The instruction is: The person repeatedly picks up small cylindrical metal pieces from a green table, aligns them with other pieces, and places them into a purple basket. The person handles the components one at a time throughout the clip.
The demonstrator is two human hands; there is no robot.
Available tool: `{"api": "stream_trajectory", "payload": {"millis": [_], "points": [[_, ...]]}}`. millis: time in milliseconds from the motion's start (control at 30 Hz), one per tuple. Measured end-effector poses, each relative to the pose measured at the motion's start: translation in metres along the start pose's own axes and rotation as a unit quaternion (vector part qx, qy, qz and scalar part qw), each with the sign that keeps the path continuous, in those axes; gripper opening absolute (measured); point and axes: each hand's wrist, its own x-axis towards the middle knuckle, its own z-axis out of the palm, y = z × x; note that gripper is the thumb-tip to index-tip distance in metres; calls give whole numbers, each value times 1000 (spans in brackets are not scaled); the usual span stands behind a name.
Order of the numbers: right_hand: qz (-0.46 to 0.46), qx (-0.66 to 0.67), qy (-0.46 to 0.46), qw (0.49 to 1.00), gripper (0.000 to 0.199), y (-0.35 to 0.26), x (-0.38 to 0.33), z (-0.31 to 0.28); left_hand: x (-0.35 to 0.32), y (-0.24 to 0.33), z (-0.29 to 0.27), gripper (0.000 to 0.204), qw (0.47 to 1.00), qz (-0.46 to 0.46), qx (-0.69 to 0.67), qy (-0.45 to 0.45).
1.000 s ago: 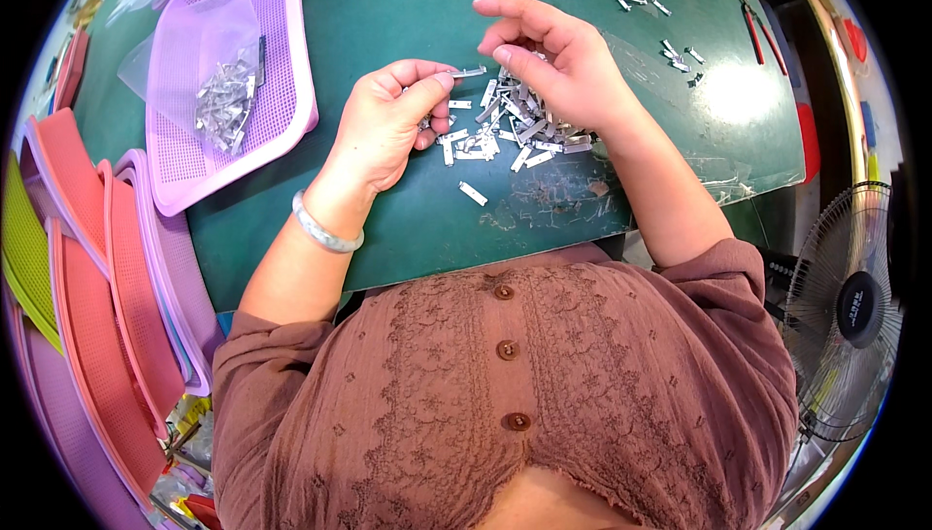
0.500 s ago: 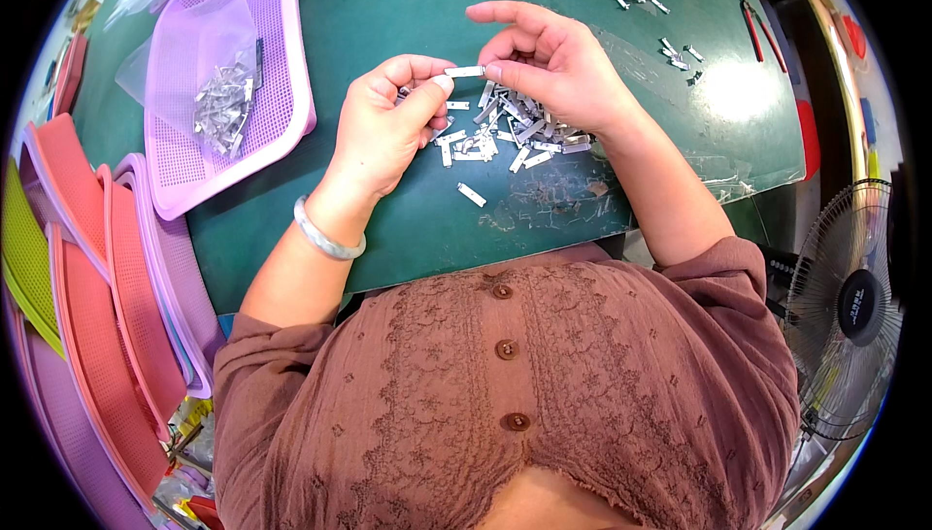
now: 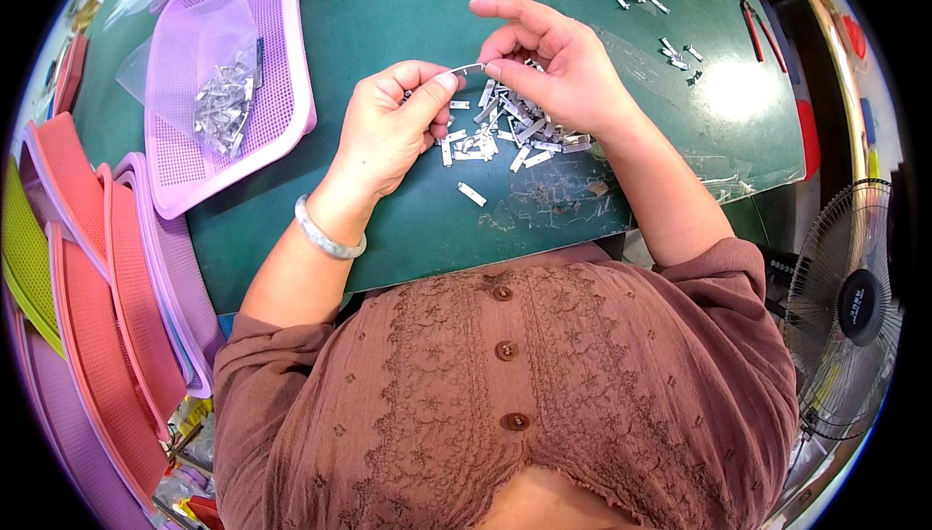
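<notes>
A small, narrow metal strip (image 3: 469, 70) is pinched at both ends above the table, seen nearly edge-on and slightly curved. My left hand (image 3: 396, 122) closes thumb and fingers on its left end. At the right end, my right hand (image 3: 549, 64) grips it between thumb and bent finger, with the index finger stretched out to the left. Beneath and beside the hands lies a loose pile of similar silvery metal strips (image 3: 529, 132). One single strip (image 3: 472, 194) lies apart, nearer my body.
At the left stands a purple perforated basket (image 3: 183, 173) with a clear bag of metal pieces (image 3: 225, 108). Stacked coloured baskets (image 3: 107, 316) fill the left side. Red-handled pliers (image 3: 753, 33) and several stray strips (image 3: 672, 52) lie at the far right. A fan (image 3: 843, 307) stands beside the table.
The strip has been turned from its flat face to its edge between my fingers and now looks slightly bowed. Both hands have shifted only a little.
</notes>
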Motion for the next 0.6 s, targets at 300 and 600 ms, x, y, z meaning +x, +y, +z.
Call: {"api": "stream_trajectory", "payload": {"millis": [300, 600], "points": [[-23, 7, -5, 1000, 50, -1, -1, 0, -1, 2, 2, 15, 998, 43, 38, 25], [-47, -8, -6, 999, 50, 0, -1, 1, 0, 0, 2, 15, 997, 63, 34, 25]]}}
